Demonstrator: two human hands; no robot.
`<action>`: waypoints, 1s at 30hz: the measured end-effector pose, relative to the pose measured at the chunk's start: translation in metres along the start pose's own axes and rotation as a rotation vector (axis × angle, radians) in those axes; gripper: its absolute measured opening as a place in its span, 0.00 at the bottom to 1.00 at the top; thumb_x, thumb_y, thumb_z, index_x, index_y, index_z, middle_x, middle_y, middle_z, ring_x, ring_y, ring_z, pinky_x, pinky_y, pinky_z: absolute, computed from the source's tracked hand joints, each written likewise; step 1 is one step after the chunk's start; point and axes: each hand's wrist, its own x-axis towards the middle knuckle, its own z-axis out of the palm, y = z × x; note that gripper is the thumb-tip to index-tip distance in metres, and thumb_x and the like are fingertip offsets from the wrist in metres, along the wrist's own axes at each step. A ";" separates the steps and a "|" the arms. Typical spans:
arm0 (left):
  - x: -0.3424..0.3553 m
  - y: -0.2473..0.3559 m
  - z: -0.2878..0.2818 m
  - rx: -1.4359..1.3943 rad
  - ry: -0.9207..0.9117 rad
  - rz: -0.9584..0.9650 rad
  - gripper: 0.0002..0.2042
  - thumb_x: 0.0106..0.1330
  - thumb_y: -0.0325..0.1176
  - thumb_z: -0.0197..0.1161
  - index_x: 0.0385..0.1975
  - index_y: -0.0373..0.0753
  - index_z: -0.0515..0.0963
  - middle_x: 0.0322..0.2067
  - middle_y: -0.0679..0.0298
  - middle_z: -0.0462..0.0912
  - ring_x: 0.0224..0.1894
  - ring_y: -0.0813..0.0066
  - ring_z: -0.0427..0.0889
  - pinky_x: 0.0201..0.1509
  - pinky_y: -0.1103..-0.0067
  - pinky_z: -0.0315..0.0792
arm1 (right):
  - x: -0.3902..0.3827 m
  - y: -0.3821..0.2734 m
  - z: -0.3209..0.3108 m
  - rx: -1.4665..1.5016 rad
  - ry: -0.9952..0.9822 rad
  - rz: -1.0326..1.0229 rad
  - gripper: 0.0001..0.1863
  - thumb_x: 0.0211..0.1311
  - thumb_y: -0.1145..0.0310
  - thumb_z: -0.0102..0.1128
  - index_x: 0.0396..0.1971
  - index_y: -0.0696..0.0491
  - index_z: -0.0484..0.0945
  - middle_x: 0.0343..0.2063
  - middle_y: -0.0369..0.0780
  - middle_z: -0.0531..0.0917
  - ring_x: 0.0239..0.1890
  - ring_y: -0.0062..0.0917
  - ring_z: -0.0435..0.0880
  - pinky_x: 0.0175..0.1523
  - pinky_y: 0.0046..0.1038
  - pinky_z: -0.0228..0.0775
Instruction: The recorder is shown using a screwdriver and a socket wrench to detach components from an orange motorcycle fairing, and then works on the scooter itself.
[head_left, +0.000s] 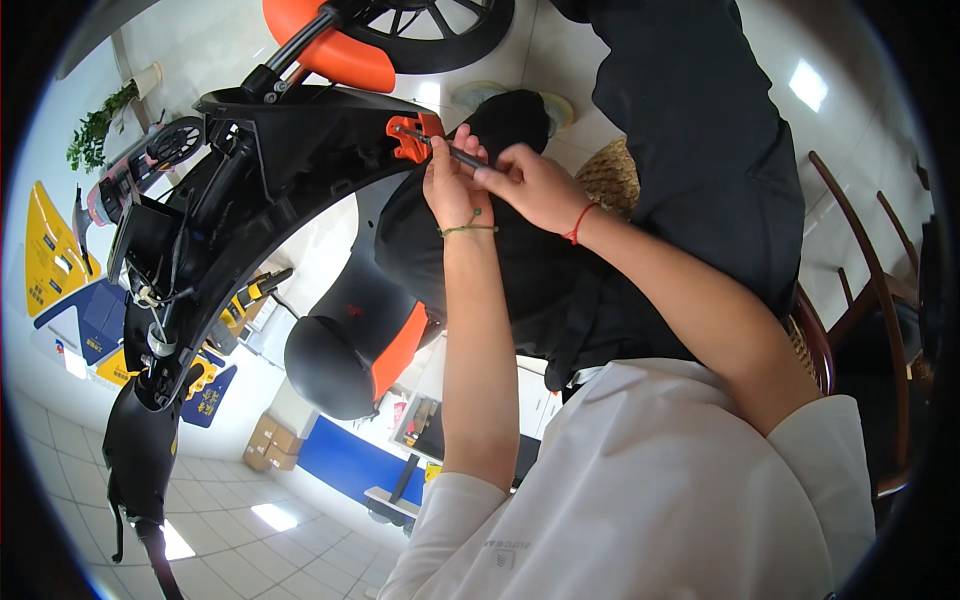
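Note:
My right hand (535,187) is closed around the dark handle of a screwdriver (462,157), thumb and fingers pinching its rear end. Turned palm up, my left hand (457,185) wraps loosely around the front of the same tool. The thin shaft points left into an orange plastic bracket (407,140) on the edge of the scooter's black body panel (300,150). Whether the tip sits in a screw is too small to tell. My fingers hide part of the bracket's right side.
The scooter's front wheel (425,25) and orange fender (330,50) are at the top. A black seat with orange trim (330,365) lies below the panel. Exposed wires (150,295) hang at the left. A wooden chair (870,250) stands at the right.

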 end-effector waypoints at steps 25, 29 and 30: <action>-0.002 -0.003 -0.002 -0.170 -0.166 -0.055 0.15 0.75 0.40 0.47 0.48 0.32 0.66 0.49 0.55 0.78 0.41 0.71 0.77 0.44 0.76 0.75 | 0.006 0.001 0.001 0.273 -0.241 0.011 0.11 0.61 0.60 0.61 0.31 0.53 0.76 0.21 0.34 0.77 0.24 0.23 0.78 0.30 0.27 0.69; -0.002 -0.002 -0.004 -0.140 -0.071 -0.053 0.15 0.74 0.40 0.49 0.48 0.33 0.66 0.48 0.57 0.78 0.38 0.73 0.77 0.44 0.77 0.75 | 0.009 0.004 -0.004 -0.376 0.181 -0.487 0.12 0.62 0.60 0.59 0.35 0.53 0.75 0.22 0.36 0.80 0.23 0.29 0.80 0.30 0.29 0.70; 0.001 -0.003 -0.009 -0.086 -0.046 -0.055 0.15 0.74 0.41 0.50 0.47 0.33 0.66 0.48 0.56 0.78 0.37 0.73 0.76 0.44 0.77 0.75 | 0.010 0.003 -0.005 -0.371 0.168 -0.486 0.12 0.63 0.60 0.59 0.36 0.53 0.75 0.23 0.37 0.81 0.24 0.30 0.80 0.30 0.30 0.71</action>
